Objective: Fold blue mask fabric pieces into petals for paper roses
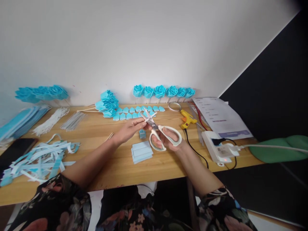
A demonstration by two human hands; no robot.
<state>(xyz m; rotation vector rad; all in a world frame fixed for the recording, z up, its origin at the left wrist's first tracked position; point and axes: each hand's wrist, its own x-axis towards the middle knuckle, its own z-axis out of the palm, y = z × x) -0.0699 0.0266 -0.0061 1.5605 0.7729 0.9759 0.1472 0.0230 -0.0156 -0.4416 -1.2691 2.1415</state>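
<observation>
My right hand (168, 139) has its fingers through the handles of white-handled scissors (154, 125), whose blades stand apart and point up and left. My left hand (131, 129) is closed in a pinch beside the blades, on what looks like a small pale strip (147, 119); its far end is hard to make out against the blades. Under the hands lie a small folded blue piece (142, 133) and a stack of light blue rectangles (141, 152). Beyond them are two rows of blue pointed petals (132, 110).
Blue flowers on sticks (160, 91) line the wall, with a flower bunch (107, 103) nearby. Left lie cut strips (45, 160), white loops (51, 121), wires (72, 120), face masks (24, 122) and a phone (18, 152). Right are a yellow glue gun (187, 118), tape roll (174, 106) and power strip (218, 149).
</observation>
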